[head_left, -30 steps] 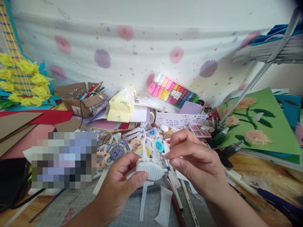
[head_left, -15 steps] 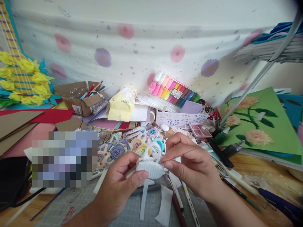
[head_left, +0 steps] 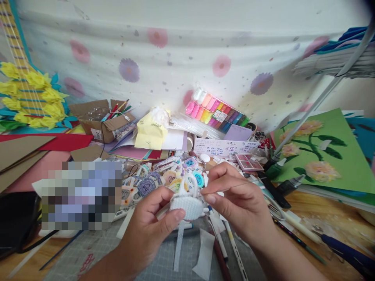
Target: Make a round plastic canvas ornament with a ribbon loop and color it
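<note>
My left hand pinches a small pale blue-white woven piece between thumb and fingers. Two white loops rise from its upper edge, and a narrow pale strip hangs below it. In my right hand, closed between thumb and fingers, is a thin brownish stick; its tip is at the woven piece's upper right edge. Whether the tip goes into the weave cannot be made out. Just behind lies a pile of small round crafted pieces in purple, yellow and turquoise.
A grey cutting mat carries pens and a white paper scrap. Behind are a cardboard box of pencils and a coloured clay set. To the right lie a green flower picture and a dark blue-handled tool.
The stick's tip and my right fingers have shifted slightly up and right against the woven piece. My left hand keeps its hold, and the view has moved a little.
</note>
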